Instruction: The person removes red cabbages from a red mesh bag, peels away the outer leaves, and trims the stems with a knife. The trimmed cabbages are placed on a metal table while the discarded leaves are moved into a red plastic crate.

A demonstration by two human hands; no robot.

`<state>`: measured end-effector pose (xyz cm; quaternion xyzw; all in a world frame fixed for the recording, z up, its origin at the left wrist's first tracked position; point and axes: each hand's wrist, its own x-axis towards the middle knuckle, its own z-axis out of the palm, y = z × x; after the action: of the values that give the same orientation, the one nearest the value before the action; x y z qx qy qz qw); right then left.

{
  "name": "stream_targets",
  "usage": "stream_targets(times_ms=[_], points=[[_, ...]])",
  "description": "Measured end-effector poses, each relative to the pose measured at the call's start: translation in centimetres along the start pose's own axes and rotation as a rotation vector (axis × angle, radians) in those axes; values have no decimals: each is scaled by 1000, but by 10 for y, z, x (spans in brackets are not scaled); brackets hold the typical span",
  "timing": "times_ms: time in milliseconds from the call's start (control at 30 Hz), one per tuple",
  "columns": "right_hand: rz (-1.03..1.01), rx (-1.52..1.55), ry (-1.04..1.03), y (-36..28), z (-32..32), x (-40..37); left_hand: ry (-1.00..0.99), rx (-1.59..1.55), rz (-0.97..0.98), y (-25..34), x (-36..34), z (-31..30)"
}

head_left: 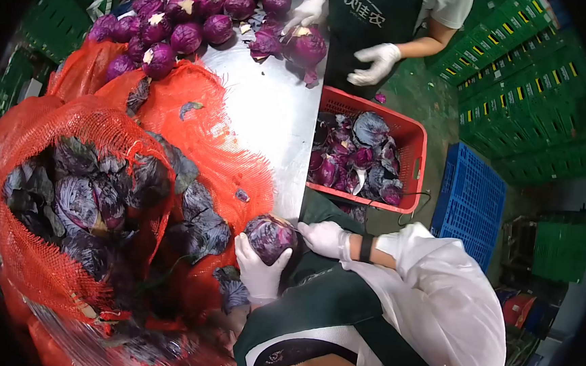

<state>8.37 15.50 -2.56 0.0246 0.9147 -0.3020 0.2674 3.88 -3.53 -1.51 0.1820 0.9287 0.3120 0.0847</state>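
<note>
My left hand (260,270), in a white glove, cups a red cabbage (271,238) from below and the side at the near edge of the metal table (248,91). The cabbage has dark purple leaves with a pale patch on top. Just right of it is my gloved right hand (324,239), its fingers curled closed and a black band on the wrist. Whatever those fingers hold, if anything, is hidden. Left of my hands, an orange mesh sack (24,133) lies open with leafy red cabbages (84,202) inside. Loose outer leaves (201,227) lie on its mesh.
Across the table a co-worker's gloved hand (308,11) touches a cabbage (307,48); the other hand (376,63) is open. Peeled cabbages (186,37) are piled at the back left. A red crate (414,157) of leaves stands right of the table, near a blue crate (472,202).
</note>
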Motion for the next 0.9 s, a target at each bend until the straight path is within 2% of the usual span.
stream_targets(times_ms=[100,167,200,267,300,333,367,400,433,467,500,567,600,633,700,733,800,833,867,900], points=[[16,-92,93,27,34,22,7,7,36,-3,1,-2],[-20,123,121,29,38,21,47,0,74,-24,-2,-4],[-41,121,119,26,33,24,16,-171,90,-36,-4,-8],[128,802,-140,18,18,23,-25,-573,59,-71,-7,0],[226,1138,-279,14,17,23,-55,-829,-33,-64,-6,-6],[99,1205,-240,9,20,29,-52,-845,-22,-73,-6,-3],[26,1263,-74,1,20,29,-48,-862,-4,-81,-2,-1],[-33,1170,8,-9,8,21,-35,-860,3,-72,4,-10],[-86,1074,91,-18,-6,11,-86,-1022,33,-56,11,-23],[12,895,43,-22,-19,1,-140,-1188,58,-45,16,-29],[15,890,38,-17,-14,-2,-205,-1082,172,-48,21,-29],[-373,341,458,-4,0,-5,-221,-834,48,-83,29,3],[-294,454,308,-3,-6,-11,-174,-960,-202,-37,30,-8],[-297,447,306,-2,-12,-9,-88,-980,-256,-36,33,1],[-363,422,388,3,-23,-3,-38,-669,-128,-35,36,4],[-358,418,384,3,-25,-1,-40,-676,-131,-31,37,5],[-310,249,402,-8,-26,13,-13,-414,52,-22,39,6],[-285,167,413,-14,-29,19,-18,-415,56,-20,41,8],[-262,267,390,-17,-38,23,-6,-400,34,-17,43,10],[-197,177,419,-15,-39,31,8,-386,11,-15,44,12]])
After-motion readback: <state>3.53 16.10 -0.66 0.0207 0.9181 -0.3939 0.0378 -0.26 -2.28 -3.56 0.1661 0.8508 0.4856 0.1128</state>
